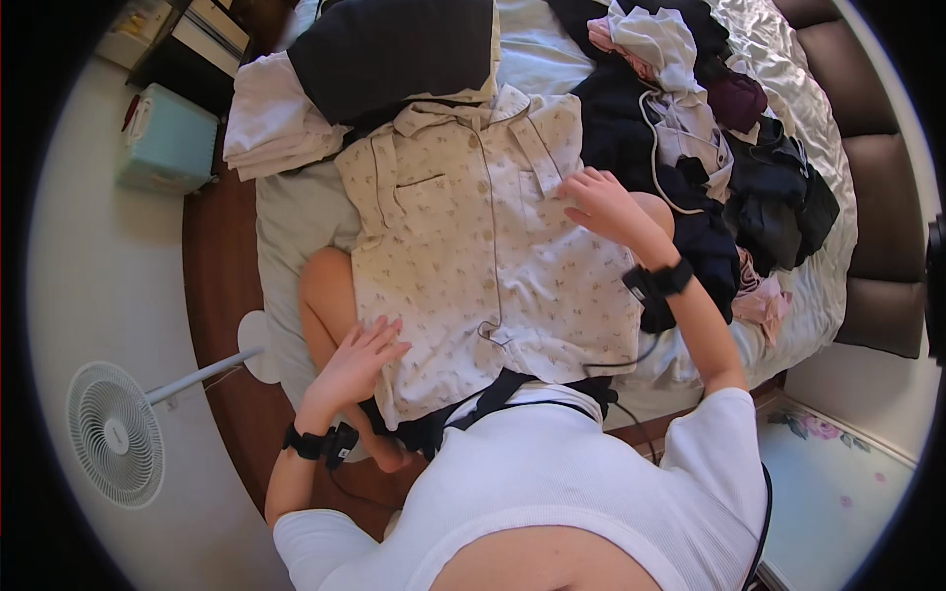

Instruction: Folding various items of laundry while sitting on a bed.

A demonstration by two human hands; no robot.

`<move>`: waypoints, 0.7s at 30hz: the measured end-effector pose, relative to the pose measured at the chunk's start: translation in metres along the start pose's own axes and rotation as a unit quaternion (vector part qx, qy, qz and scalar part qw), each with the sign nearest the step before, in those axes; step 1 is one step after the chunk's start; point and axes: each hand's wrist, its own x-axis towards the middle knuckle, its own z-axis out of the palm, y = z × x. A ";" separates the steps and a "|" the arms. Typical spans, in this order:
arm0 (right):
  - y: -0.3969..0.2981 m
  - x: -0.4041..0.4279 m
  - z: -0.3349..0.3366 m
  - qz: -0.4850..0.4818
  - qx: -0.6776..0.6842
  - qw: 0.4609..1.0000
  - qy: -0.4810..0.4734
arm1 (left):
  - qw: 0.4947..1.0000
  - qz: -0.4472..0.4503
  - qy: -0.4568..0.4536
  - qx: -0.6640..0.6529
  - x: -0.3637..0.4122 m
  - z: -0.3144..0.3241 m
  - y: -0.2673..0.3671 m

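Note:
A cream button-front pajama shirt [436,273] with a small floral print and dark piping lies spread across my lap, collar away from me. Both sleeves are folded in over its front. My left hand [358,362] rests flat with fingers spread at the shirt's lower left edge. At the end of the right-side sleeve [538,155], my right hand [610,207] touches the cuff with its fingertips, thumb held apart. Each wrist wears a black strap with a small device.
Folded dark clothes [392,55] and folded white clothes [277,118] stack beyond the shirt on the bed [310,214]. A loose heap of dark clothes [768,199] lies to the right. At left are a white fan [116,436] and a light-blue suitcase [170,137]. A padded headboard [879,207] borders the right.

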 end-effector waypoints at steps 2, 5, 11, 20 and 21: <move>-0.025 -0.017 -0.035 0.124 0.008 0.935 -0.332 | 0.994 -0.019 0.007 0.111 -0.003 0.002 0.017; -0.032 -0.076 -0.055 0.003 -0.045 0.941 -0.334 | 0.992 0.023 0.018 0.126 -0.016 0.025 0.025; -0.039 -0.151 -0.075 -0.165 0.033 0.919 -0.357 | 0.986 0.102 0.040 0.125 -0.030 0.048 0.003; -0.035 -0.132 -0.044 -0.132 0.106 0.958 -0.230 | 0.979 0.092 0.153 0.096 -0.020 0.049 -0.004; -0.038 -0.129 -0.049 -0.127 0.117 0.953 -0.247 | 0.975 0.114 0.157 0.111 -0.026 0.055 -0.007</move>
